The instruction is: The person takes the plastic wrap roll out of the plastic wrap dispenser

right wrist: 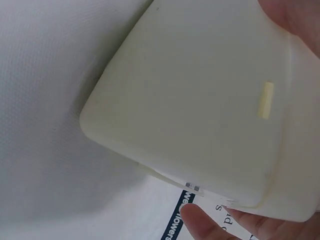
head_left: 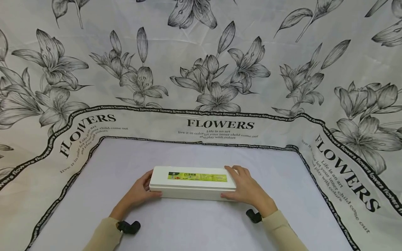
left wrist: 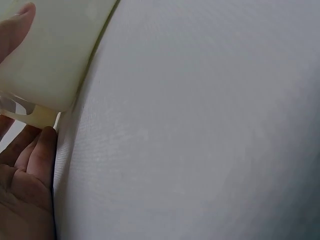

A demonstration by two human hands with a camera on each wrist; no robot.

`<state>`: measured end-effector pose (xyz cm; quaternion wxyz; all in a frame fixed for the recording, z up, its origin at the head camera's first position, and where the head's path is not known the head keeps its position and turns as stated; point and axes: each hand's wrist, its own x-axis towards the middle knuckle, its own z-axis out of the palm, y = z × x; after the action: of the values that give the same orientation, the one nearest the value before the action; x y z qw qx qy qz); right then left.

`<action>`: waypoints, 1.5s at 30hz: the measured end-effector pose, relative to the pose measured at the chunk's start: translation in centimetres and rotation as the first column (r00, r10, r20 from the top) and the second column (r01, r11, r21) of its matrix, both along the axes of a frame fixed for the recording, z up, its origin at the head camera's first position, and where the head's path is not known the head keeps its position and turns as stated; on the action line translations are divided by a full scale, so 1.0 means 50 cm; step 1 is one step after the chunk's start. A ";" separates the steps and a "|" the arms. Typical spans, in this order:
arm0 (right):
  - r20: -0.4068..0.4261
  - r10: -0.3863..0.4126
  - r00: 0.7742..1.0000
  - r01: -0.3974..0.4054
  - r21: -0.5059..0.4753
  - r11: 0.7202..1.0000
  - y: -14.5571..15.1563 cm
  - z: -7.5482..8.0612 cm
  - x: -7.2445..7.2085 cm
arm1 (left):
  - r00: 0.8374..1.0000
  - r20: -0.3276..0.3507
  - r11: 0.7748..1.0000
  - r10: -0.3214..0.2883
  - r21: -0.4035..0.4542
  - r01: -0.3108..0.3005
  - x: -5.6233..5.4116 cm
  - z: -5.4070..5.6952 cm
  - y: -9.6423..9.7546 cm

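Note:
A long white cling film box (head_left: 191, 194) with a yellow-green label (head_left: 198, 177) on its lid lies crosswise on the white cloth. My left hand (head_left: 141, 190) holds its left end, thumb on the front face and fingers round the end. At the right end my right hand (head_left: 246, 186) grips it, with the thumb low on the front and fingers over the top and far edge. The left wrist view has the thumb (left wrist: 15, 30) against the box's wall (left wrist: 55, 55). In the right wrist view, the box's end (right wrist: 190, 100) sits between thumb and fingers.
The white cloth (head_left: 188, 226) covers the table and has a black-edged border printed "FLOWERS" (head_left: 220, 124). Behind it rises a backdrop with grey lily drawings (head_left: 218, 96). A black wrist camera (head_left: 130, 227) is strapped at the left cuff, another (head_left: 253, 216) at the right.

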<state>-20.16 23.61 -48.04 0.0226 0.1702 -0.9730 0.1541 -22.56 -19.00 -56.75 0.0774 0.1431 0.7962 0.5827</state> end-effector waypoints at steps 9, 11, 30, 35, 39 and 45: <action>-0.015 -0.004 1.000 0.005 0.034 0.999 0.002 0.002 0.003 | 0.999 0.004 0.999 -0.043 0.004 0.043 -0.002 0.004 -0.002; -0.034 0.003 0.999 -0.001 0.042 0.999 0.003 0.003 0.002 | 0.999 0.007 0.999 -0.045 0.007 0.045 -0.002 0.004 -0.003; -0.006 0.029 1.000 -0.030 -0.038 0.999 0.020 -0.003 0.001 | 0.998 0.034 0.998 -0.056 0.041 0.055 -0.001 0.005 -0.012; -0.006 0.033 0.999 -0.033 -0.050 0.998 0.018 -0.006 -0.005 | 0.999 0.027 0.997 -0.040 0.066 0.038 -0.002 0.006 -0.018; 0.005 0.035 0.999 -0.035 -0.053 0.998 0.018 -0.008 -0.009 | 0.999 0.021 0.995 -0.026 0.097 0.023 0.000 0.007 -0.019; -0.020 0.063 0.998 -0.065 -0.065 0.996 0.030 -0.014 -0.006 | 1.000 0.028 0.995 -0.010 0.102 0.007 0.007 0.004 -0.021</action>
<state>-20.47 25.12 -48.74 0.0322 0.2019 -0.9612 0.1852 -22.20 -20.07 -56.53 0.0838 0.1417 0.7636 0.6243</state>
